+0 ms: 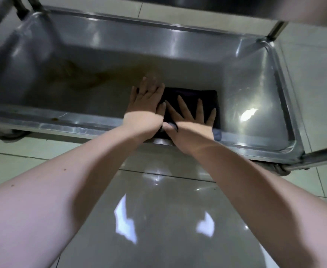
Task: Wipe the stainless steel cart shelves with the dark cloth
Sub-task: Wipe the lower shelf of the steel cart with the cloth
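Stainless steel cart shelf point(251, 80), raised rim all round. Dark cloth point(191, 95) lies flat on it, close to the near rim, right of centre. Left hand point(146, 105) presses the cloth's left edge, fingers straight, grasping nothing. Right hand point(189, 124) rests flat on the cloth, fingers point(199, 109) spread, released. Glossy tiled floor point(158, 219) below.

Two hands, a left hand point(147, 101) and a right hand point(189, 122). One dark cloth point(189, 94). One steel cart shelf point(246, 78) fully seen, plus the edge of one upper shelf point(236, 8). One ring point(142, 93).
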`<state>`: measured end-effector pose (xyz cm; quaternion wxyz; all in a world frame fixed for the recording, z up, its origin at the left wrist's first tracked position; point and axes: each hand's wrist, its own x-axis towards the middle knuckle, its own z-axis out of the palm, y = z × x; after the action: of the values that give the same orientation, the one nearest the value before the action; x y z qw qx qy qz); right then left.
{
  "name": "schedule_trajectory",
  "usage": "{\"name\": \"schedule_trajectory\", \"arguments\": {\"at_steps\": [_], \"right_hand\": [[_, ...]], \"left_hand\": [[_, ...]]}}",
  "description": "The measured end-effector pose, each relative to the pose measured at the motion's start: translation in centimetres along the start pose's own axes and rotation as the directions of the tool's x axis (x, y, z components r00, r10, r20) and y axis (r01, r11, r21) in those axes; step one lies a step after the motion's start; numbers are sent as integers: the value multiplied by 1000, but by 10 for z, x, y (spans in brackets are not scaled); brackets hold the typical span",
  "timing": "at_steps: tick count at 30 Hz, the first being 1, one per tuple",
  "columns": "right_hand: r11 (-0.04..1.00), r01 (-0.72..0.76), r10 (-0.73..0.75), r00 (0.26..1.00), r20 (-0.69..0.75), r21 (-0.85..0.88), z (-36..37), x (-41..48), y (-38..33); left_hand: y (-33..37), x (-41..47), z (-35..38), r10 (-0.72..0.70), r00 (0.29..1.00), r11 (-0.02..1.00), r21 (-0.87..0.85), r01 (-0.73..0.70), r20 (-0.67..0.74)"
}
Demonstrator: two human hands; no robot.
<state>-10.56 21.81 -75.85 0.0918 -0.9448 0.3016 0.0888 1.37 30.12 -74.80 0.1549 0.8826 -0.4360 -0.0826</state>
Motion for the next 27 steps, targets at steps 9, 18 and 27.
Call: {"name": "schedule_trajectory", "arguments": {"at_steps": [9,18,27], "right_hand": [[926,-358,360,933,-1,120,3,-23,97],[931,-356,351,934,60,87,2,-20,104],[947,-299,300,954,5,115,-18,17,65]], "left_hand": [[67,5,36,91,973,981,147,-124,214],[18,3,25,56,978,958,263,-109,201],[-15,-2,6,59,962,946,293,-139,267]]}}
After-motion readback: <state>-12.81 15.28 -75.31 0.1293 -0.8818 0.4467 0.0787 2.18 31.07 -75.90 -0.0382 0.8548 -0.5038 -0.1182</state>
